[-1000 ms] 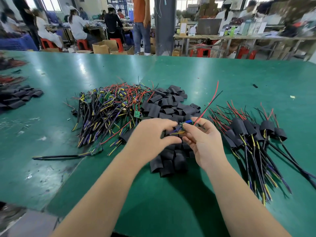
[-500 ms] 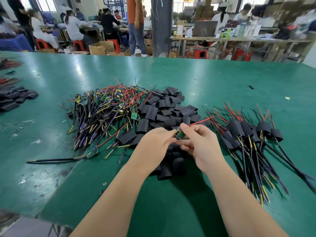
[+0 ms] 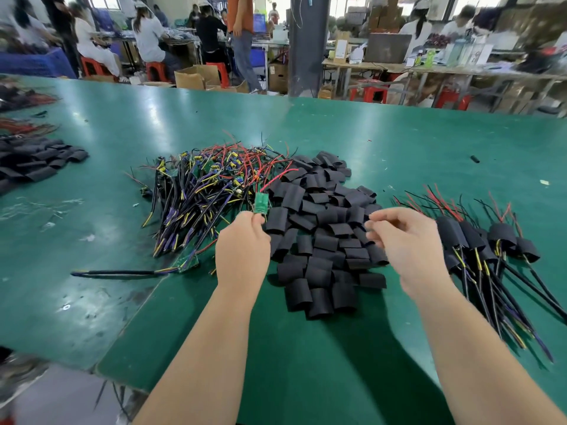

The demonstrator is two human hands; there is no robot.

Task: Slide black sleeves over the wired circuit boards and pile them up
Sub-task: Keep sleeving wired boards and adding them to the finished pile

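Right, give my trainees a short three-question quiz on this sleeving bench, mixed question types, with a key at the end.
1. True or false: the left hand pinches a bare green circuit board.
2. Where do the loose black sleeves lie? A) between the unsleeved wired boards and the finished sleeved boards; B) left of both; C) right of both.
3. Fill in: the finished sleeved boards lie nearest the ___ hand.
Key: 1 true; 2 A; 3 right, meaning the right hand.
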